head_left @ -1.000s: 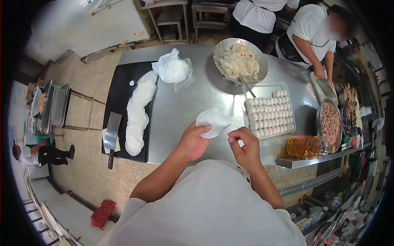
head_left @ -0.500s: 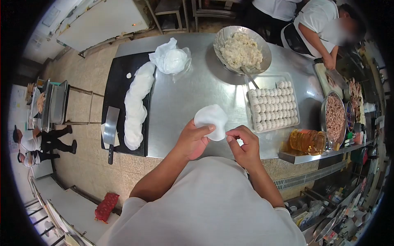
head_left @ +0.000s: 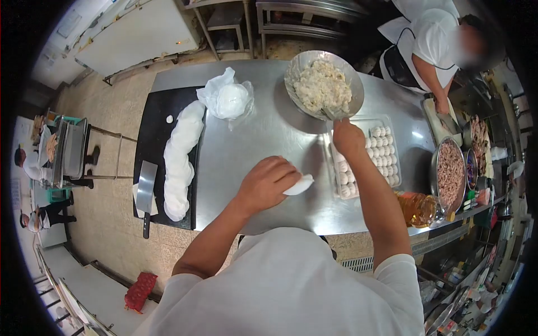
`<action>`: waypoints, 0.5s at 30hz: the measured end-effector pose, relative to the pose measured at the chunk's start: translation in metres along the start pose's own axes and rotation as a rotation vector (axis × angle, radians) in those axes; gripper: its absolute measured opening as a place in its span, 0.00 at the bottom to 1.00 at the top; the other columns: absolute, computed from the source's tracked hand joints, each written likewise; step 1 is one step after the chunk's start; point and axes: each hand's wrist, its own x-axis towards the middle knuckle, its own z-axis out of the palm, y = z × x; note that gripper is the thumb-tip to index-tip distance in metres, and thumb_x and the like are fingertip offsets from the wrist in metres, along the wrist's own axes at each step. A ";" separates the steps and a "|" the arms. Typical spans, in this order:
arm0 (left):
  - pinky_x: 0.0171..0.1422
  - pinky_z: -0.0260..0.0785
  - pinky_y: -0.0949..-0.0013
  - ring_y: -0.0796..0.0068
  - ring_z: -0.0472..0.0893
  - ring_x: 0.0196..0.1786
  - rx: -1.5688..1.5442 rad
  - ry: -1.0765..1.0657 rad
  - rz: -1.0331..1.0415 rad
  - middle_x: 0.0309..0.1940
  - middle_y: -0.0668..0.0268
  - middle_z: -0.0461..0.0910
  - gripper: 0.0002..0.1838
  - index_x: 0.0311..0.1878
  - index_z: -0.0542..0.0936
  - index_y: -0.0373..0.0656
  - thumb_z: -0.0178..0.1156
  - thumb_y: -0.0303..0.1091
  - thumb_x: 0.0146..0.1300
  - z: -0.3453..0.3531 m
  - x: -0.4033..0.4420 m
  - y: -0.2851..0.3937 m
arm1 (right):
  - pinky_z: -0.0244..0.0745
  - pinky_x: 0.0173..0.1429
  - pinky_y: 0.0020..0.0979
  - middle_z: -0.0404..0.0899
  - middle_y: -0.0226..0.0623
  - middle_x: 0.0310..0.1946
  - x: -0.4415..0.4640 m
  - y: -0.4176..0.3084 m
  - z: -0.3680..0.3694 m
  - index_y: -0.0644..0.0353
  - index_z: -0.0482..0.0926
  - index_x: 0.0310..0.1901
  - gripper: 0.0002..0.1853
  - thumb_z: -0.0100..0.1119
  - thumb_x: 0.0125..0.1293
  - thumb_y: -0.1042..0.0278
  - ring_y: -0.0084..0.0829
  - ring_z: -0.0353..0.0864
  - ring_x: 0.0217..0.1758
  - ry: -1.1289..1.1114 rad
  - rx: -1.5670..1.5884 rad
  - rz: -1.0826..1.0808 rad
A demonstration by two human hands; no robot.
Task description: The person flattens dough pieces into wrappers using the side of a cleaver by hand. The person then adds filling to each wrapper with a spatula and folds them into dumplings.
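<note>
In my left hand (head_left: 267, 186) is a thin round white dough wrapper (head_left: 300, 185), its edge showing past the curled fingers above the steel table. My right hand (head_left: 348, 139) is closed at the near rim of a metal bowl (head_left: 291, 78) of pale, chunky filling (head_left: 324, 84). It grips the slim metal handle of a utensil standing in that filling; the hand hides most of the handle, and the utensil's lower end is buried. Below my right forearm sits a clear plastic tray (head_left: 367, 121) with rows of round white dumplings (head_left: 384, 150), partly covered by the arm.
On a black board (head_left: 147, 120) at left lie a long pile of white wrappers (head_left: 182, 162) and a cleaver (head_left: 147, 185). A plastic bag (head_left: 227, 98) stands behind. At right are an oil bottle (head_left: 417, 210) and a bowl of chopped meat (head_left: 450, 168). A co-worker (head_left: 431, 45) cuts at the far right.
My right hand has left the wrapper and reached forward to the utensil handle at the filling bowl. My left hand has turned over, still holding the wrapper, now tilted.
</note>
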 end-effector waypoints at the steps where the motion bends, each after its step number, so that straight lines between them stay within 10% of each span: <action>1: 0.61 0.75 0.56 0.61 0.82 0.49 0.001 0.006 -0.001 0.40 0.64 0.83 0.29 0.56 0.84 0.45 0.66 0.24 0.45 -0.003 0.004 -0.005 | 0.83 0.39 0.41 0.84 0.44 0.38 0.008 0.014 0.003 0.56 0.82 0.38 0.08 0.54 0.65 0.67 0.42 0.88 0.35 0.072 -0.076 -0.070; 4: 0.58 0.75 0.58 0.60 0.82 0.53 0.002 0.206 -0.096 0.46 0.61 0.84 0.25 0.53 0.85 0.43 0.70 0.23 0.46 -0.006 0.008 -0.026 | 0.83 0.40 0.42 0.84 0.45 0.35 0.010 0.045 -0.022 0.56 0.83 0.40 0.09 0.52 0.65 0.70 0.43 0.88 0.36 0.060 -0.054 -0.123; 7: 0.61 0.72 0.64 0.66 0.81 0.56 -0.651 0.368 -1.067 0.53 0.57 0.84 0.18 0.56 0.83 0.38 0.62 0.42 0.72 0.003 0.011 -0.047 | 0.82 0.43 0.46 0.84 0.46 0.35 0.012 0.052 -0.049 0.57 0.83 0.41 0.10 0.51 0.64 0.71 0.48 0.87 0.38 0.034 -0.050 -0.065; 15: 0.67 0.66 0.66 0.69 0.78 0.61 -1.210 0.556 -1.320 0.59 0.58 0.81 0.30 0.65 0.75 0.32 0.56 0.52 0.75 0.085 0.032 -0.106 | 0.81 0.43 0.48 0.85 0.47 0.39 0.006 0.052 -0.009 0.57 0.85 0.48 0.14 0.54 0.63 0.75 0.51 0.86 0.39 0.145 0.422 -0.139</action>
